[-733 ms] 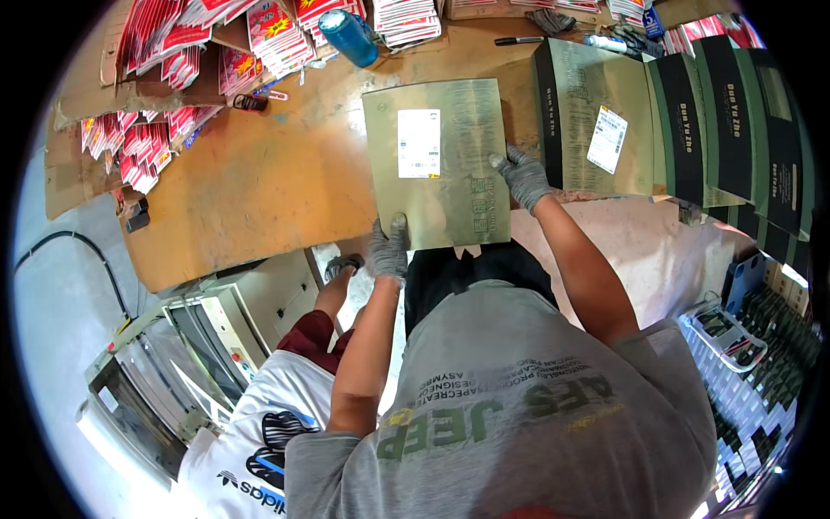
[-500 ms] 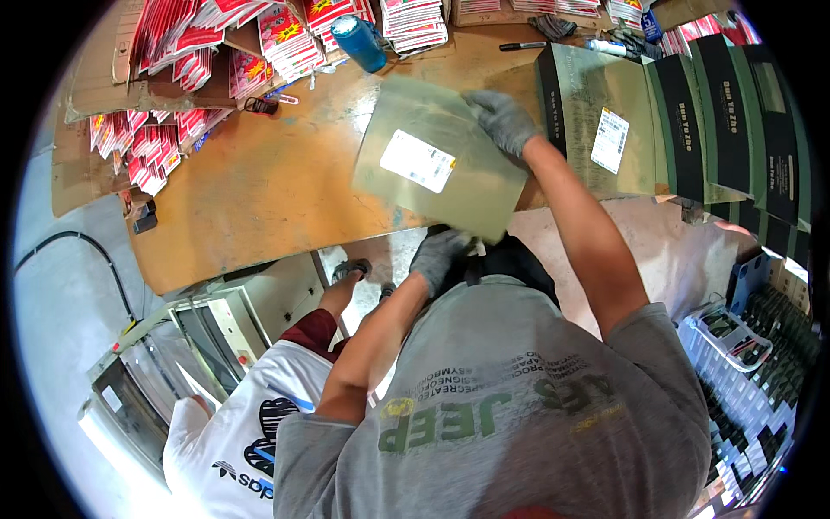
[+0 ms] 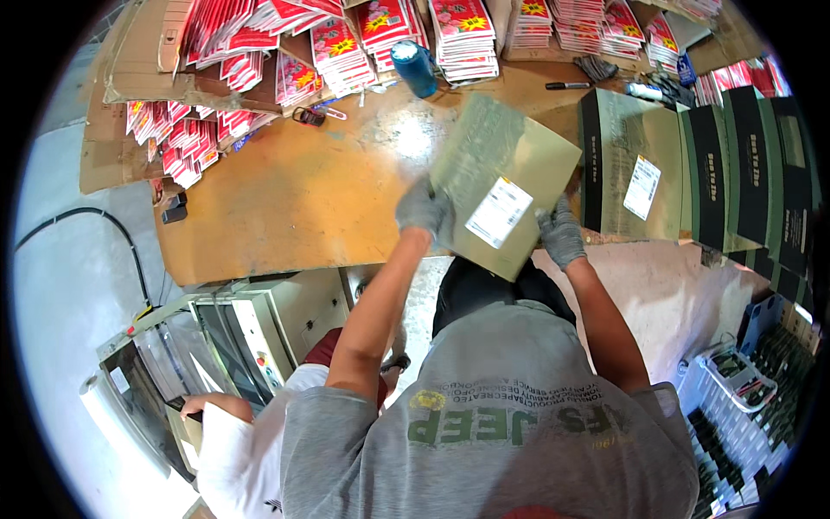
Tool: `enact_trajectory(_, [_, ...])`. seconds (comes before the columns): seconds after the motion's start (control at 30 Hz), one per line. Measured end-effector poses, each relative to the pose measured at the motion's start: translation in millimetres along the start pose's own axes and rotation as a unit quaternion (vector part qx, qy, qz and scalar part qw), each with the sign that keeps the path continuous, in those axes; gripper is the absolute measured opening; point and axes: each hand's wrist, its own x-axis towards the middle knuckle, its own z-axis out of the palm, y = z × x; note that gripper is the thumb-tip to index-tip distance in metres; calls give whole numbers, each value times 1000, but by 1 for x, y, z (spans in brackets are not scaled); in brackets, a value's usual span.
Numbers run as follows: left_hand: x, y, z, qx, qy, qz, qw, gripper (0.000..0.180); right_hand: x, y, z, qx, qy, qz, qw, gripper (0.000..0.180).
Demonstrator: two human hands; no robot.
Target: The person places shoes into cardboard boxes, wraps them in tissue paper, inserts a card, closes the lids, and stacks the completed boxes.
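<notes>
A flat olive-tan box [image 3: 510,138] with a white label [image 3: 500,213] is tilted over the near edge of the table, its surface glossy as if wrapped in clear film. My left hand [image 3: 424,210], in a grey glove, grips its left edge. On the right, near the lower corner, my gloved right hand [image 3: 560,233] holds the opposite edge. The fingers beneath the box are hidden. Just right of it stands a similar labelled box [image 3: 640,130] with a black side, first in a row of black-and-green boxes [image 3: 748,164].
Stacks of red packets [image 3: 462,39] in cardboard cartons [image 3: 130,82] line the far side of the wooden table [image 3: 259,208]. A blue bottle [image 3: 413,69] and a black marker [image 3: 568,86] lie nearer. A co-worker [image 3: 259,450] works left at a machine [image 3: 251,337]; a crate [image 3: 735,389] stands right.
The box has turned and shifted toward the row on the right. My right hand has moved from its far corner to its near right edge; my left hand has moved up its left edge.
</notes>
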Motion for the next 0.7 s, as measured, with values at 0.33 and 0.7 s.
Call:
enact_trajectory(0.33, [172, 30, -1, -249, 219, 93, 939, 104, 16, -22, 2, -121, 143, 9, 982, 75])
enact_trajectory(0.7, [238, -125, -39, 46, 535, 40, 843, 90, 15, -23, 5, -150, 149, 23, 977, 69])
